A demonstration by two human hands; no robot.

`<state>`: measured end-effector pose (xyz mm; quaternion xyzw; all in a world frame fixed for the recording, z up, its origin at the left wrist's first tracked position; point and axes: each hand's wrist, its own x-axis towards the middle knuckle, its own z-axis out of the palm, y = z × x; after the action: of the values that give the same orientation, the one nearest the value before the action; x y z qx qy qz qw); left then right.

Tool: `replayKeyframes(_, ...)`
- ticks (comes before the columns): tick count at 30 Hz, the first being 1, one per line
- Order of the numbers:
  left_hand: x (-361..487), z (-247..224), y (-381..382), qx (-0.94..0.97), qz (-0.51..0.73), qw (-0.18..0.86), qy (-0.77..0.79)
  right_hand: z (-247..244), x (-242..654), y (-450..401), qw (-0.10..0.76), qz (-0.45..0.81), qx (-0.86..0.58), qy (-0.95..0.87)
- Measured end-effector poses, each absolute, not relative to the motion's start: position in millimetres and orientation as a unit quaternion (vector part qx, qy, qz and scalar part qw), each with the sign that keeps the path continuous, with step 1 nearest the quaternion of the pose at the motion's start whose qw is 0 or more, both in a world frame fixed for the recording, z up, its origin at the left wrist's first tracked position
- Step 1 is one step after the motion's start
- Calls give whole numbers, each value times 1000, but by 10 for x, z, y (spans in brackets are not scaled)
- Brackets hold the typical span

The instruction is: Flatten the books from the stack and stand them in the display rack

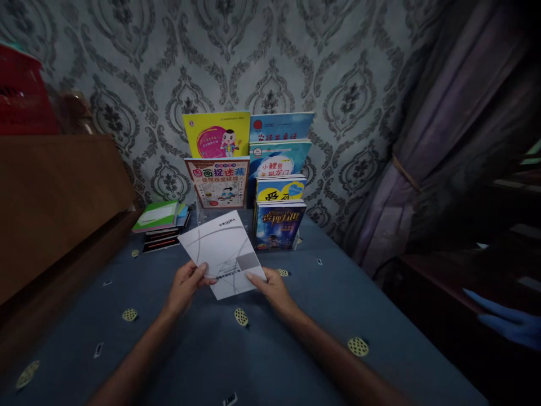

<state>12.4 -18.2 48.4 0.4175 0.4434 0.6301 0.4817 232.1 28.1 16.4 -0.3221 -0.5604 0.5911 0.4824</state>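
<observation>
A thin white booklet point(220, 248) with grey curved lines and a grey square is held tilted above the cloth. Its printed text appears upside down. My left hand point(188, 285) pinches its left lower edge, thumb on top. At its right lower corner, my right hand point(270, 287) grips with the thumb on the cover and the fingers underneath. Just beyond stand upright books in tiers: a yellow book point(217, 135) behind a picture-puzzle book point(222, 183) on the left, and a dark blue book point(279, 225) in front of several others on the right.
A stack of small books point(158, 217) with a green one on top lies at the left. The blue cloth point(186, 361) has a pineapple print. A brown wooden box point(59, 197) stands far left, with a red container point(25, 93) above it. A purple curtain point(431, 129) hangs right.
</observation>
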Motion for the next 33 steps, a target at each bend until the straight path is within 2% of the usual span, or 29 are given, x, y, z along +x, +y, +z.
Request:
replayKeyframes(7,369,211,-230,236,690,576,370,66,2072,107,522,699,-270,-408)
replayKeyframes(10,431,109,-214,234,674,599,362,37,2010,45,530,663,-277,-449)
replayKeyframes(13,319,79,-149,290,625,585,427,103,2106,94,538,578,-304,-532)
replayKeyframes(15,159,139,-99,341,610,499,511,216,2243,176,523,507,-328,-601)
replayKeyframes(18,-72,366,-76,446,622,236,599,478,2449,287,459,377,-356,-721)
replayKeyframes(20,-142,560,-112,549,590,74,587,691,2524,313,406,283,-338,-800)
replayKeyframes(22,-139,727,-166,661,518,18,542,898,2531,306,357,204,-300,-861)
replayKeyframes(24,-99,827,-205,738,441,53,508,1057,2490,292,328,151,-276,-891)
replayKeyframes(26,-70,859,-212,751,414,107,503,1136,2435,296,339,143,-272,-889)
replayKeyframes(30,-94,851,-153,681,509,150,505,1038,2349,395,438,266,-286,-810)
replayKeyframes(33,-120,926,-51,659,560,179,469,905,2287,531,473,348,-273,-761)
